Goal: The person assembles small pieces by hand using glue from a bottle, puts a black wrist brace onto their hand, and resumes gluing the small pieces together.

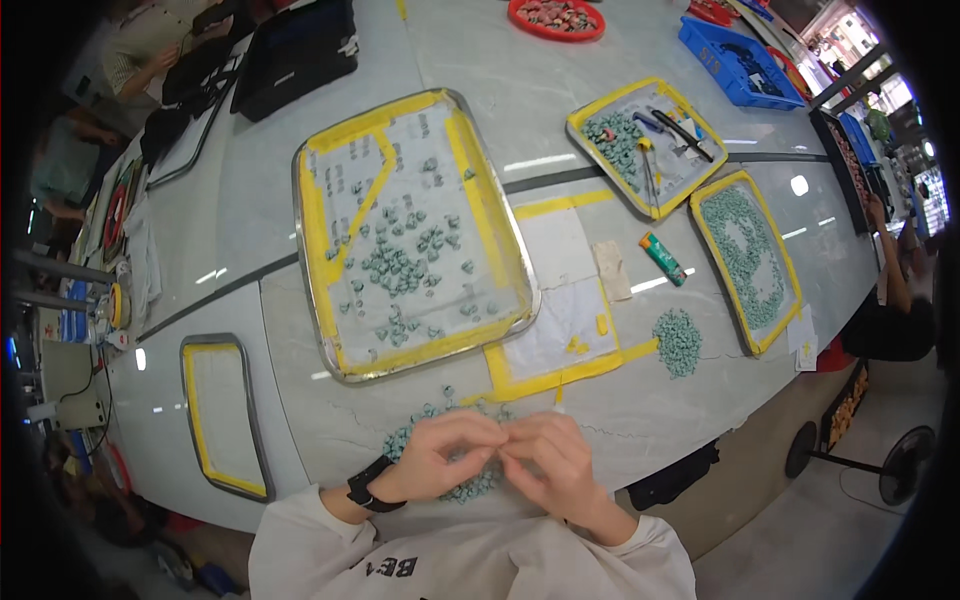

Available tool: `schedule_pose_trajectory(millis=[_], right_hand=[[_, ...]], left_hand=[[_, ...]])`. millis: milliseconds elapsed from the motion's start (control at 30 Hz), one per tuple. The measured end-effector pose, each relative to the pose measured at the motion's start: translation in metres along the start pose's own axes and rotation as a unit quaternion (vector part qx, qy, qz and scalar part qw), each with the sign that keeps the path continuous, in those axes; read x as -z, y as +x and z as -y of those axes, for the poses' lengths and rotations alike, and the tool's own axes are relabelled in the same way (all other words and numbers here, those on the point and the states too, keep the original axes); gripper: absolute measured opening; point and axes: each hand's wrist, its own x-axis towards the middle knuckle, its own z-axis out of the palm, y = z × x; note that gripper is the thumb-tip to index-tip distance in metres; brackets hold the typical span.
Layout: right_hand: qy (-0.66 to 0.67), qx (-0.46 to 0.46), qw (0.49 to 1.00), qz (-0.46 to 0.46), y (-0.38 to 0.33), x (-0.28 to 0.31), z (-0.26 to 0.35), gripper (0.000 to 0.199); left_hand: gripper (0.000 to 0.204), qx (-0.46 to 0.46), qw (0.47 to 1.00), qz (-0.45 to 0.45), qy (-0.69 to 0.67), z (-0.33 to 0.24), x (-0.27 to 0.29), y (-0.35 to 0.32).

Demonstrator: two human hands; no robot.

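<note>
Your fingertips meet over a heap of small grey-green stone pieces (470, 485), so whatever sits between them is hidden; you cannot tell whether either hand pinches a piece; your left hand (437, 455), with a black wristband (368, 488), curls inward and touches your right hand (548, 458); the heap lies directly under both hands at the near edge of the pale marble table (300, 400), partly covered by them; beyond your hands sits a large steel tray edged with yellow tape (318, 250), with more green pieces scattered inside; a smaller green pile (678, 342) lies to your right; bare tabletop opens between the heap and the tray.
</note>
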Motion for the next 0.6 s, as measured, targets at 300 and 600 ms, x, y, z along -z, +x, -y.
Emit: schedule_pose_trajectory(millis=[300, 600], right_hand=[[0.013, -0.090, 0.994, -0.063, -0.001, 0.048, -0.029, 0.031], [-0.180, -0.080, 0.954, 0.226, 0.000, 0.036, -0.035, 0.062]], left_hand=[[0.025, -0.042, 0.991, -0.127, -0.003, -0.030, 0.048, 0.039], [0.016, -0.043, 0.845, -0.019, 0.532, 0.001, 0.044, 0.019]])
